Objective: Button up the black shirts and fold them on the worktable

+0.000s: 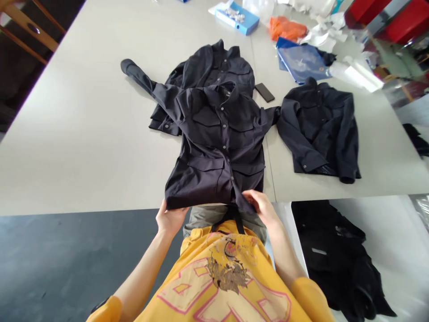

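Observation:
A black button-front jacket (208,143) lies face up on the pale table, its hem at the near edge and one sleeve stretched out to the far left. My left hand (170,220) grips the hem's left corner, with the fingers partly under the cloth. Near the front placket, my right hand (261,205) pinches the hem's other side, and a flap of cloth hangs below it. Under the collar end lies a second black jacket (201,67). Another black jacket (321,129) rests on the right, touched by the first one's right sleeve.
A dark phone-like slab (264,92) lies between the jackets. Farther back are a blue box (237,18), an orange bag (287,29), blue plastic packets (301,60) and crumpled white wrapping (321,38). Below the table at right, black garments (338,255) lie on a white surface.

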Motion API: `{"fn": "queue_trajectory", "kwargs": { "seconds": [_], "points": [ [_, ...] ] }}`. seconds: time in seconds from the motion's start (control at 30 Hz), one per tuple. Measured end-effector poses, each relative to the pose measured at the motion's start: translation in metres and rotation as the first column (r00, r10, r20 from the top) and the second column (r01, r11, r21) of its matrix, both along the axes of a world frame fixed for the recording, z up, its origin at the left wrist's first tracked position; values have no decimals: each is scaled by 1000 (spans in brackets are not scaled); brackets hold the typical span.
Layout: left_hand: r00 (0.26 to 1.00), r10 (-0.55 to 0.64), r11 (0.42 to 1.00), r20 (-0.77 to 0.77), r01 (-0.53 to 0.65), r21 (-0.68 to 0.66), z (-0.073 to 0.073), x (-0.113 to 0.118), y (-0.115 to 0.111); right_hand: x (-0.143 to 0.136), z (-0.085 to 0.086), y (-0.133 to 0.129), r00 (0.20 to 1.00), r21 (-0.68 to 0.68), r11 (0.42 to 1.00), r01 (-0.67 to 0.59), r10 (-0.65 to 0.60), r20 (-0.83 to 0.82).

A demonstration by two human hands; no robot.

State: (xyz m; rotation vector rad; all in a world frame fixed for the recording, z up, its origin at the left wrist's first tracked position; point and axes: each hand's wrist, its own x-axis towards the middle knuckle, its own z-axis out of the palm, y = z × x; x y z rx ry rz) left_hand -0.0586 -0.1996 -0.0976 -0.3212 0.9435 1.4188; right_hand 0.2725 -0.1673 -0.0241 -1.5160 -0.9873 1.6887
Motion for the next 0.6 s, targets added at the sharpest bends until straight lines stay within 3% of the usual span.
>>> {"fn": "queue_trajectory", "kwargs": {
  "seconds": [0.07,0.1,0.13,0.2,0.23,0.3,0.33,0.37,0.43,0.5,0.57,0.6],
  "points": [
    [994,-108,990,-1,107,-89,8,-1,1,0,-1,-9,944,-23,949,-314,315,99],
    [985,-170,977,-26,164,-138,14,-6,1,0,-2,-12,899,-33,912,-410,410,154],
    [967,-250,956,-53,238,-170,22,-13,-1,2,-5,-13,868,-32,893,-449,445,220],
    [867,-490,867,-89,474,-155,37,-35,-9,5,-11,-10,859,13,923,-386,354,370],
    [771,-629,777,-101,618,-120,43,-48,-16,8,-15,-7,863,52,946,-319,267,430],
    [503,-856,515,-124,852,-98,50,-74,-33,13,-20,4,866,130,970,-205,118,487],
    [360,-923,377,-136,915,-142,51,-85,-41,16,-20,10,867,162,971,-177,76,493],
    [235,-961,263,-147,941,-214,50,-96,-47,17,-20,15,868,189,968,-167,53,493],
    [60,-985,118,-161,917,-382,45,-111,-49,18,-18,25,871,227,958,-178,46,489],
    [-48,-975,76,-218,846,-527,44,-115,-34,13,-17,34,874,241,950,-197,59,482],
    [-98,-930,143,-355,792,-593,47,-101,1,5,-23,41,877,238,946,-218,83,473],
    [-89,-886,224,-455,778,-588,49,-87,24,-1,-29,44,878,229,945,-231,101,468]
  ]
}}
